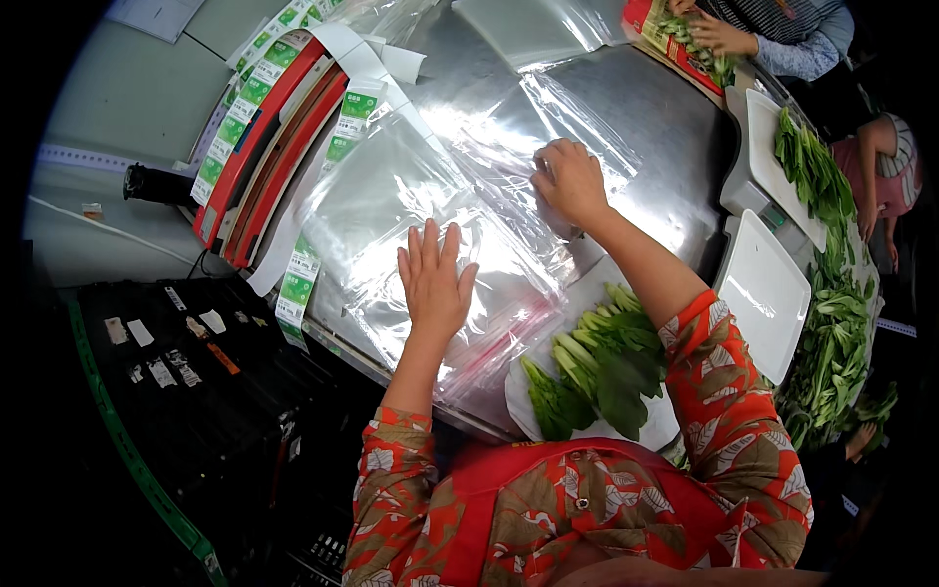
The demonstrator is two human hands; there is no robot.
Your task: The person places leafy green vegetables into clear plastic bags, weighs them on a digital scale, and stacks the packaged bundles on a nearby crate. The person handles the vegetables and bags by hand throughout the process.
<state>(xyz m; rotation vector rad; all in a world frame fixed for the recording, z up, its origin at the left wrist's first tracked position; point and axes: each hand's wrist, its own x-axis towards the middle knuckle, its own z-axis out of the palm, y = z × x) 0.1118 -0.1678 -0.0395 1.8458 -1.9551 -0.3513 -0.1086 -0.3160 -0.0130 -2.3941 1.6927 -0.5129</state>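
My left hand (440, 282) lies flat, fingers spread, on a stack of transparent plastic bags (374, 205) on the metal table. Red lines run along the near side of these bags. My right hand (576, 180) is over the bags' right side, beside another loose transparent bag (579, 121). Its fingers are curled, and whether they pinch any film is hidden. Close to my body, several bunches of leafy greens (579, 356) rest on a white surface (664, 422), pale stems pointing away from me.
Left of the bags stands a red bag sealer (253, 147), draped with green-and-white label strips (297, 282). A black crate (198, 411) is lower left. At right are white scale trays (763, 301) and heaped greens (829, 345). Another person's hands (722, 35) hold greens over a red package (664, 40).
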